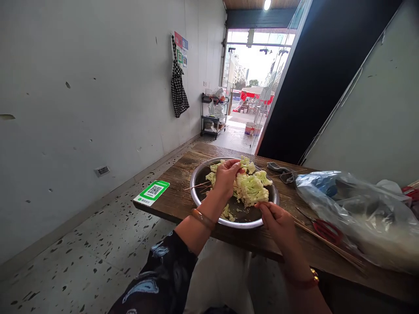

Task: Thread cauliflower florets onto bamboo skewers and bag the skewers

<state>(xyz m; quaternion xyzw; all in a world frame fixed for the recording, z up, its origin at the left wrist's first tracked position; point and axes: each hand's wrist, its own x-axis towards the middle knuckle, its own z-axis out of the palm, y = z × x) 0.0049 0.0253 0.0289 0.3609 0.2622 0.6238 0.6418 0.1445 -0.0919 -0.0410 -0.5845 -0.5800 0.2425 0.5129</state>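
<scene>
My left hand (226, 176) is closed at the far side of a steel bowl (193, 183), its fingertips on a small cauliflower floret (248, 165). A larger bunch of pale cauliflower (251, 188) is between my two hands, over the bowl. My right hand (276, 216) pinches at the lower right edge of that bunch; what lies between the thumb and finger is too small to make out. More cauliflower pieces (227, 213) and thin wooden skewers (196, 186) lie in the bowl, some skewers poking out over the rim.
On the wooden table (175, 174) are a green QR-code card (153, 192), a dark cloth (282, 170), red-handled scissors (327, 231), loose skewers (340, 250) and a big clear plastic bag (369, 218). A cart (214, 115) stands by the doorway. A checked apron (179, 91) hangs on the wall.
</scene>
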